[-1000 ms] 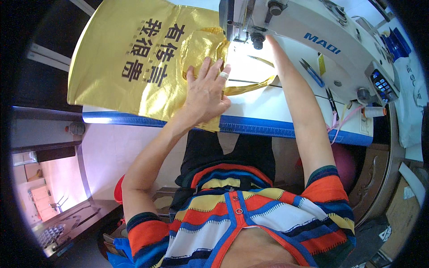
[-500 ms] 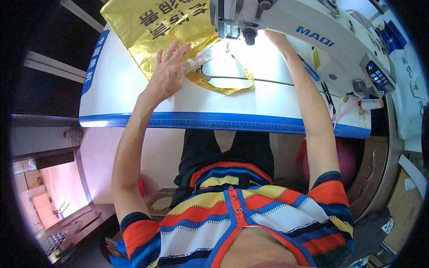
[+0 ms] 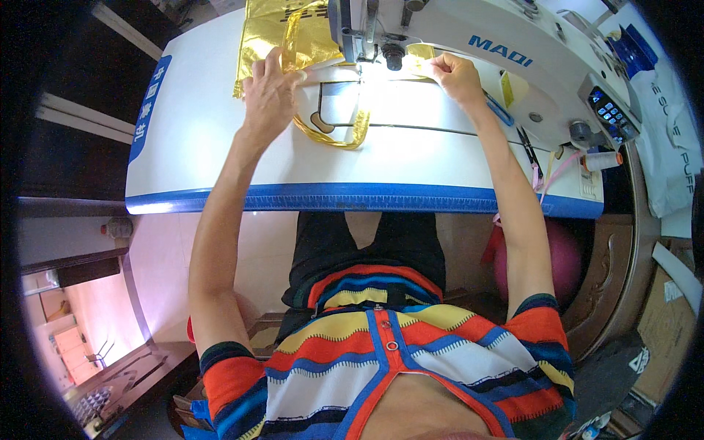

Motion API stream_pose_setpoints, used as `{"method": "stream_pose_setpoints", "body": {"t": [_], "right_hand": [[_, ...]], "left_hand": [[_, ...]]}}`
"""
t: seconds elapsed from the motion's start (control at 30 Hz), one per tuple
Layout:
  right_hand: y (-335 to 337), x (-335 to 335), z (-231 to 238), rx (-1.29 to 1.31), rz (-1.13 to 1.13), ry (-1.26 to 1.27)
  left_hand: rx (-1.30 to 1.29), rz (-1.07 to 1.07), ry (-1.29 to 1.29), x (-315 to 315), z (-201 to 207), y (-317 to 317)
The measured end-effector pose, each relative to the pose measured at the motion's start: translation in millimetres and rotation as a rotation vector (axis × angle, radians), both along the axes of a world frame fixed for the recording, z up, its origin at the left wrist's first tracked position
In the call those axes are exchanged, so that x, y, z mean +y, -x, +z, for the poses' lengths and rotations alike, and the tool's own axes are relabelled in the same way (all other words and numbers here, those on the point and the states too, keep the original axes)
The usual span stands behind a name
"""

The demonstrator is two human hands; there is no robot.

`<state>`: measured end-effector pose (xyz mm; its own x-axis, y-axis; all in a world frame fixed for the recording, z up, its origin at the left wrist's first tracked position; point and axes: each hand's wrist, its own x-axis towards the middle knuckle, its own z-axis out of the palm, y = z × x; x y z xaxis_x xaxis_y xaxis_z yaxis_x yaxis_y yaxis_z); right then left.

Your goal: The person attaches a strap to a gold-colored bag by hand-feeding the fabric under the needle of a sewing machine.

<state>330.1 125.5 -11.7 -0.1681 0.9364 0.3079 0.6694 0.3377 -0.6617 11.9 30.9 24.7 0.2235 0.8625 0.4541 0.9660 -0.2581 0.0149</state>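
Note:
A shiny gold bag [image 3: 257, 53] with dark print lies at the far side of the white table, partly behind the sewing machine head [image 3: 392, 55]. At its near edge is my left hand [image 3: 270, 95], fingers bent on the gold material, a pale wrap on the thumb. A gold strap [image 3: 331, 139] loops from the bag toward me. To the right of the needle area, my right hand [image 3: 456, 77] pinches a gold end piece [image 3: 421, 56] between thumb and fingers. Glare from the lamp hides the material under the needle.
A control panel [image 3: 610, 114] sits on the machine's right end. Black snips [image 3: 529, 150], a blue-handled tool [image 3: 499, 110] and a thread cone [image 3: 601, 161] lie on the right. The table's blue front edge [image 3: 359, 198] carries a ruler.
The bag has shifted away and its left side has swung right. My right hand has come out from behind the machine with gold material. My left fingers, spread before, now bend at the bag's edge.

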Motion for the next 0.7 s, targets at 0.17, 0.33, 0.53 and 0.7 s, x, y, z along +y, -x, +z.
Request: {"method": "stream_pose_setpoints", "body": {"t": [0.17,0.33,0.53,0.7], "right_hand": [[5,-19,7,0.029,-0.063,0.068],[6,-18,10,0.02,-0.069,0.065],[7,-21,11,0.023,-0.048,0.071],[6,-19,5,-0.006,-0.074,0.047]], "left_hand": [[-0.119,-0.06,0.077,-27,5,-50],[-0.132,-0.093,0.108,-41,-6,-64],[-0.238,-0.164,0.194,-40,-19,-72],[-0.213,-0.139,0.16,-39,-22,-77]]}}
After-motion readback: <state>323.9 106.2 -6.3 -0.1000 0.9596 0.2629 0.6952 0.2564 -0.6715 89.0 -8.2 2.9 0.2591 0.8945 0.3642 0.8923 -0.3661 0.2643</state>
